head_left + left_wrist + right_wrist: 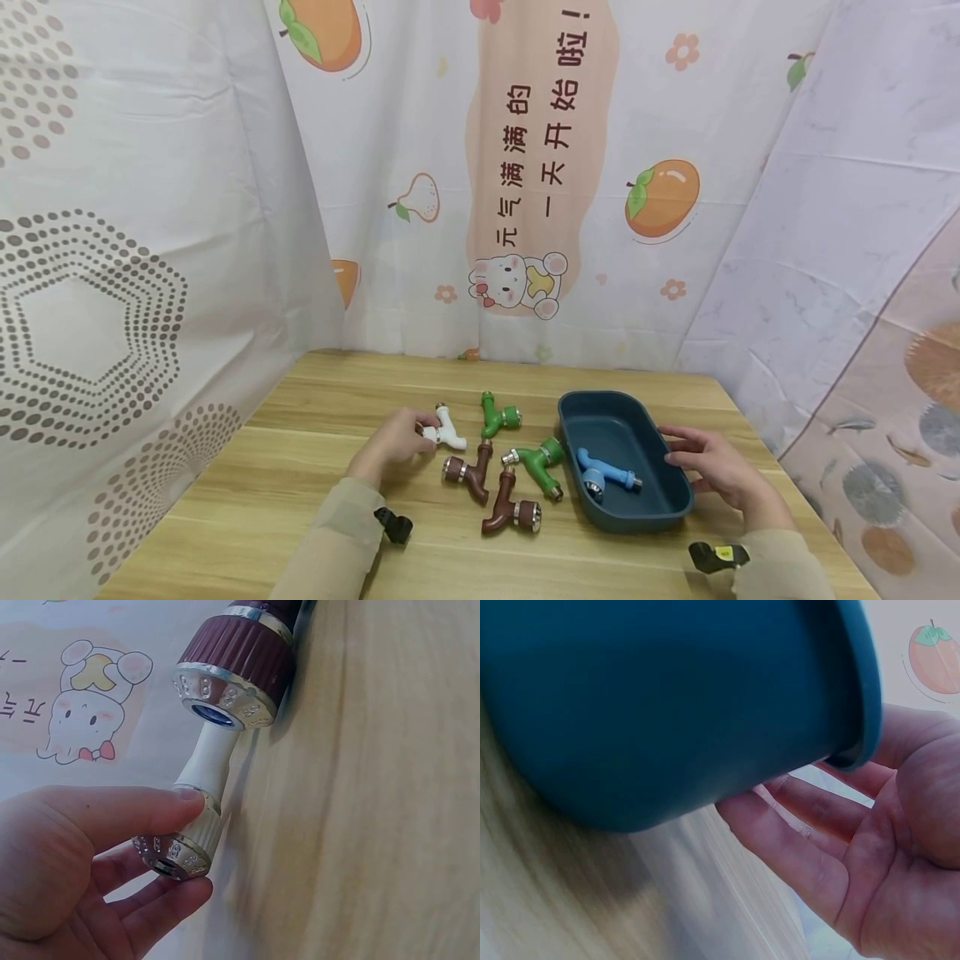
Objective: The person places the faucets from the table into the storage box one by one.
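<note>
My left hand (pixel 401 437) pinches the ribbed knob of a white faucet (pixel 447 433) between thumb and fingers. In the left wrist view the thumb presses that knob (pixel 196 825), and a brown faucet (pixel 236 664) lies just beyond. At the right, my right hand (pixel 720 467) holds the side of a dark blue plastic basin (pixel 626 523), its thumb at the rim and its fingers against the outer wall (pixel 667 735). Inside the basin lies a light blue faucet (pixel 611 472).
Between the hands lie a green faucet (pixel 491 417) at the back, another green faucet (pixel 538 467) beside the basin, a brown faucet (pixel 474 475) and a second brown faucet (pixel 506 510) nearer the front. The wooden table (pixel 247 500) meets printed curtains (pixel 420 275) behind.
</note>
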### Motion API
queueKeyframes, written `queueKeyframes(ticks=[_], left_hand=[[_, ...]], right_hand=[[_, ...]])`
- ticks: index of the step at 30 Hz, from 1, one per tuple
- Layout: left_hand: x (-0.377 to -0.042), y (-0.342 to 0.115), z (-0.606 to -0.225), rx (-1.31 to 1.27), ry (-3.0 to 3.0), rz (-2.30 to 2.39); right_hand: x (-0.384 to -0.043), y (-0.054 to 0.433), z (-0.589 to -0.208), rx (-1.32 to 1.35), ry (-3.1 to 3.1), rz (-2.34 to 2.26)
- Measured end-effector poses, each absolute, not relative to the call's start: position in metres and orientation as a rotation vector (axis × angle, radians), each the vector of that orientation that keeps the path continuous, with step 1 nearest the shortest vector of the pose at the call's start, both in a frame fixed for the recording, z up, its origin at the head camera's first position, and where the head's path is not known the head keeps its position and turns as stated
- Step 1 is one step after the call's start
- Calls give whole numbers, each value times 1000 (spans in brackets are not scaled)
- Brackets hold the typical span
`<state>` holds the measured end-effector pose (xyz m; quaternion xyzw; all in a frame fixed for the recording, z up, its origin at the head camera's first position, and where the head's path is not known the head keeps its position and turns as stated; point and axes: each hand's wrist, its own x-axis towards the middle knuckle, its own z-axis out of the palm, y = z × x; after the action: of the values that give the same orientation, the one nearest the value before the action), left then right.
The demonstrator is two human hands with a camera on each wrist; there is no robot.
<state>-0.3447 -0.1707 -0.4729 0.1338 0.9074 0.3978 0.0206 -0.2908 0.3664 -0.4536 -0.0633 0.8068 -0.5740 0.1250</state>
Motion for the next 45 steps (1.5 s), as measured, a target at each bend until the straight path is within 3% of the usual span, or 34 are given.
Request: queueKeyframes(ticks=[45], left_hand=[[-341, -169, -450, 455, 2885, 1288]], right_hand=[[-290, 366, -451, -179, 2355, -1669]])
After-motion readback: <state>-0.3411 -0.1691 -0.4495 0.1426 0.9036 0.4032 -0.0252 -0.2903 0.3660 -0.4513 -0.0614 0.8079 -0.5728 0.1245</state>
